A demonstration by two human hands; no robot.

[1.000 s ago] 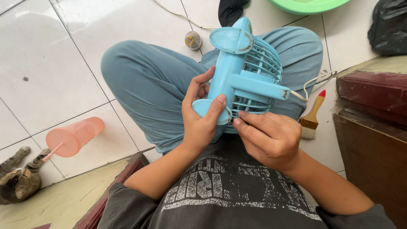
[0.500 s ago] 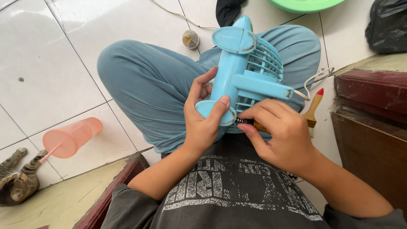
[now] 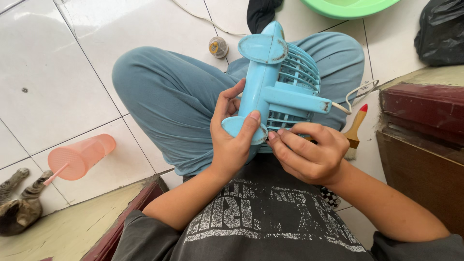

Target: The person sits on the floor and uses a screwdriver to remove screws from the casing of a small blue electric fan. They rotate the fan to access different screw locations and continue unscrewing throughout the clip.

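A light blue plastic fan [image 3: 263, 82] rests on my lap above my crossed legs in blue trousers, its grille [image 3: 299, 72] facing right and its stand feet scuffed. My left hand [image 3: 232, 145] grips the fan's near foot, thumb on top of it. My right hand [image 3: 307, 154] is curled just right of that foot, fingertips against the fan's underside. It closes around a thin screwdriver [image 3: 309, 139], of which only a sliver of orange handle shows between the fingers. The fan's white cord [image 3: 360, 89] trails off to the right.
A wooden paintbrush with a red tip [image 3: 355, 131] lies on the tiles right of my knee. A pink plastic cup [image 3: 79, 157] lies on its side at left, a cat [image 3: 19, 208] beside it. A green basin [image 3: 348, 6], black bag [image 3: 442, 31] and dark red step [image 3: 425, 125] stand at right.
My right hand has curled tighter at the fan's near foot, and the screwdriver shaft visible half a second ago is now hidden. The fan tilted slightly; my left hand kept its grip.
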